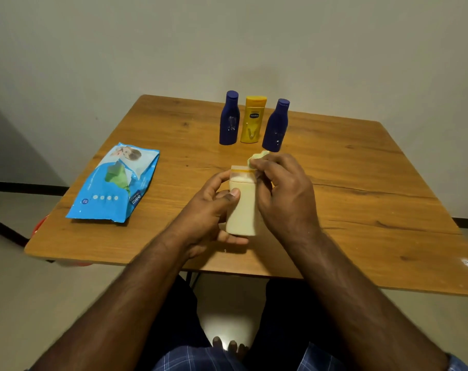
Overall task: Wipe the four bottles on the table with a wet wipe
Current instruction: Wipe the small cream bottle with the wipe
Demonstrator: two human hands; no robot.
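"mee" and "72" on the blue wipes pack [115, 183]; blurred Vaseline-style logo on the yellow bottle [253, 119].

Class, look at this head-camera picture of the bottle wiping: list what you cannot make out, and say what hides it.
- Wet wipe: mostly hidden in the right hand; only a crumpled tip shows.
- Cream bottle: both sides covered by the left hand and the right hand; no label visible.
- Two blue bottles: label print too small to read.
- Wipes pack: most of its small print is unreadable.
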